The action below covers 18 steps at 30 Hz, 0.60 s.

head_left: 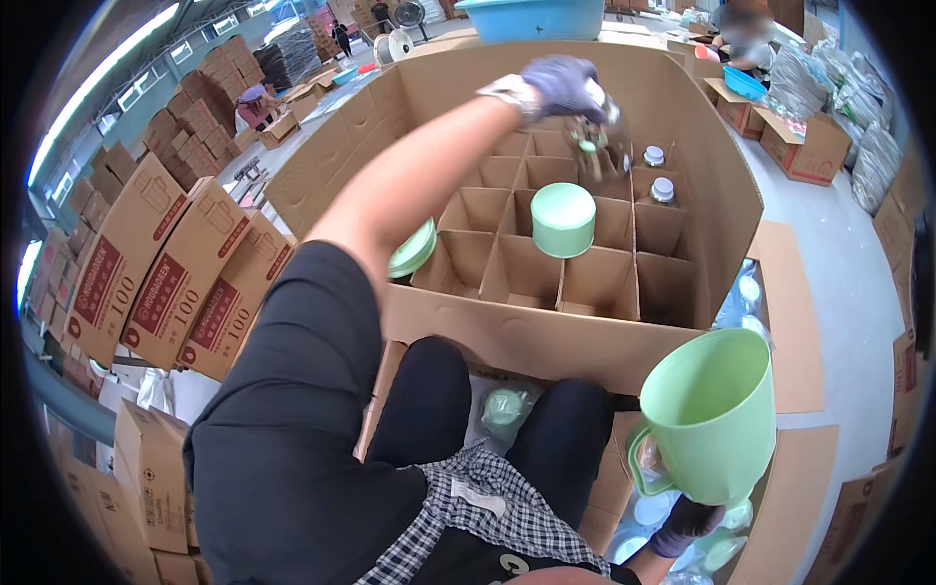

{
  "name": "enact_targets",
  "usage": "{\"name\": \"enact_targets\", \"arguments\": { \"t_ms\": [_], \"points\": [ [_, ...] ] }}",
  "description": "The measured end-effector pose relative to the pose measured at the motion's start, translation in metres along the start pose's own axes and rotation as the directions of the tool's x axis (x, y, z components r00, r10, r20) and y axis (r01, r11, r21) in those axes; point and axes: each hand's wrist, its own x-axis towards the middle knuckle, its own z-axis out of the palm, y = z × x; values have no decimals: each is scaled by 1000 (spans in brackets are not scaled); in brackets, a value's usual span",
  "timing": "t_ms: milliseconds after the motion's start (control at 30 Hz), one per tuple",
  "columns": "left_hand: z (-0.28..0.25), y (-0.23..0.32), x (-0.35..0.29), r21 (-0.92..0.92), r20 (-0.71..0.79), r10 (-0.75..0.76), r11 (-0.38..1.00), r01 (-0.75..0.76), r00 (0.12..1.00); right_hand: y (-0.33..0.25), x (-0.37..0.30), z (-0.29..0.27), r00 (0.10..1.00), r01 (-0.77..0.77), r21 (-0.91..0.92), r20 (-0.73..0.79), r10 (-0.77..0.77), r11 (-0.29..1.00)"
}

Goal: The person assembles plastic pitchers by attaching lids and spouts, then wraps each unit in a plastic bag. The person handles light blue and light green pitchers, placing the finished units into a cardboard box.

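Note:
My gloved left hand [565, 88] is stretched over the far side of a large divided cardboard box [526, 320]. It grips the top of a shiny, glass-like vessel [606, 151], smeared by motion, above the compartments. Low on the right, my gloved right hand [687, 526] holds a light green pitcher [710, 419] from beneath. The pitcher's mouth faces up and its handle points left. A round green lid-like piece [564, 219] rests on the dividers, and another green round piece [413, 250] is partly hidden behind my left forearm. Two capped clear bottle-like things [662, 190] stand in right-hand compartments.
Below my right hand, an open carton holds bagged green and clear pieces [651, 507]. Between my knees lies a bagged green piece [507, 408]. Printed cartons [185, 263] are stacked at left. A blue tub [531, 19] stands beyond the box. Other people work farther off.

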Motion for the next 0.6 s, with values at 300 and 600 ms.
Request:
{"name": "enact_targets", "arguments": {
  "t_ms": [300,600],
  "points": [
    [-154,37,-316,-130,-471,145,964,-231,870,10,28,83,981,-24,-33,-192,17,999],
    [-46,96,-503,-611,304,-164,722,324,938,67,84,261,853,-248,-757,126,507,605]
  ]
}}
